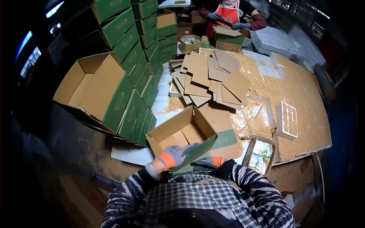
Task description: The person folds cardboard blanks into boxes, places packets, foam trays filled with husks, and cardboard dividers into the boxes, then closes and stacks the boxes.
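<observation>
Checked garment (pixel 178 193) nearest; open box (pixel 171 127) beyond, left grip (pixel 173 156) curled over near rim; right grip (pixel 208 162): closure can't tell.

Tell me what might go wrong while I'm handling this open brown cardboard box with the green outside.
The open brown cardboard box, with your grey-and-orange gloved left hand at its near side, might push into the loose pile of flat brown cardboard sheets beyond it and scatter them.

Your black-and-white patterned right sleeve is close to the small brown box of colourful packets, so your arm could perhaps knock it.
</observation>
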The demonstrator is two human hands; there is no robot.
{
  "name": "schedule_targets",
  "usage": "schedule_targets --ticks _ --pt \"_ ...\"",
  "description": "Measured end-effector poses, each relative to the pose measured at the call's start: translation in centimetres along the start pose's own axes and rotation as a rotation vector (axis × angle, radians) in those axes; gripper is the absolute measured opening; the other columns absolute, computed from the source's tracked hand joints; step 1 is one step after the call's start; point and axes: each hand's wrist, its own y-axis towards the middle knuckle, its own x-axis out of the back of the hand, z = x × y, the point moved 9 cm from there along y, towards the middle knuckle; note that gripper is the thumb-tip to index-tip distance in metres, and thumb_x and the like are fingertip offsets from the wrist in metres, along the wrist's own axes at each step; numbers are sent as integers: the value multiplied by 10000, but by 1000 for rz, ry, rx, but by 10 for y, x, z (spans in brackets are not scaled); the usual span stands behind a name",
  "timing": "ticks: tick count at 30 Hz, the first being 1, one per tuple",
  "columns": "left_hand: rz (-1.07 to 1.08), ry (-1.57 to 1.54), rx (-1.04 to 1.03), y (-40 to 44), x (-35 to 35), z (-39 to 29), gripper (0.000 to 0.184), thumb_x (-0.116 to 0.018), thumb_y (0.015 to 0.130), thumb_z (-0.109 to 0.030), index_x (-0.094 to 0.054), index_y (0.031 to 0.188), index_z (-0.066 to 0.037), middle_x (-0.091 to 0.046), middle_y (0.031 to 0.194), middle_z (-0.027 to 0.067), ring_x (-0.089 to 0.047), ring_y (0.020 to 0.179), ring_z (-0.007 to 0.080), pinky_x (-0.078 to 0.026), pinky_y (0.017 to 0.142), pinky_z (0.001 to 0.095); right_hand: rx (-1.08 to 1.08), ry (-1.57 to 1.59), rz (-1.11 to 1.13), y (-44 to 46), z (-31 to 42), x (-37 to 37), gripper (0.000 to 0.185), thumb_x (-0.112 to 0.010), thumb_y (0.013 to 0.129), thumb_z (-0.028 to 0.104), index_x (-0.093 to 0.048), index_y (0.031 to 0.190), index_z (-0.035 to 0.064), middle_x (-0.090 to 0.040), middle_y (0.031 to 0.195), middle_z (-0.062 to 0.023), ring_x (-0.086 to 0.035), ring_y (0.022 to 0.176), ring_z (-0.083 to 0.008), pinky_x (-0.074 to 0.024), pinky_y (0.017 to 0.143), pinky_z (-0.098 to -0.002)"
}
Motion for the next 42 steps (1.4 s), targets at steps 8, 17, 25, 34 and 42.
schedule_targets --ticks 8,17,25,34,42 --pt "-727 -104 -527 -69 75 8 549 -672 825 -166 -524 1352 -121 -680 1042 144 -656 927 313 -532 783 370 201 332 -538 54 106 250 209 -589 931 157 -681 1094 65 -689 948 -94 -651 877 -159 -525 790 -272" --pt "-834 -976 397 -41 12 141 660 -642 846 -26 -383 1452 -62 -497 1359 147 -480 1249 244 -393 1038 322 70 -570 -755 287 80 274 520 -623 813 111 -503 1311 20 -569 1196 -283 -556 1098 -448 -463 946 -448" --pt "-873 -909 473 -29 -18 160 690 -719 807 -101 -433 1434 -142 -537 1353 119 -522 1209 275 -416 1034 373 -170 -1322 -847 262 117 303 493 -679 783 191 -520 1232 66 -555 1132 -191 -618 984 -330 -523 803 -394" --pt "-938 -1087 336 -26 8 141 680 -697 814 -2 -419 1433 -53 -524 1365 130 -497 1252 239 -363 1071 327 110 -1373 -423 261 127 241 228 -604 850 268 -610 1034 132 -618 1028 -128 -616 977 -315 -497 813 -401" --pt "-854 -1004 341 -21 17 139 696 -690 815 22 -387 1440 -26 -483 1415 122 -473 1285 251 -345 1090 332 370 -1018 -686 274 154 294 489 -594 870 283 -521 1302 67 -500 1332 -207 -491 1204 -393 -398 1038 -423"
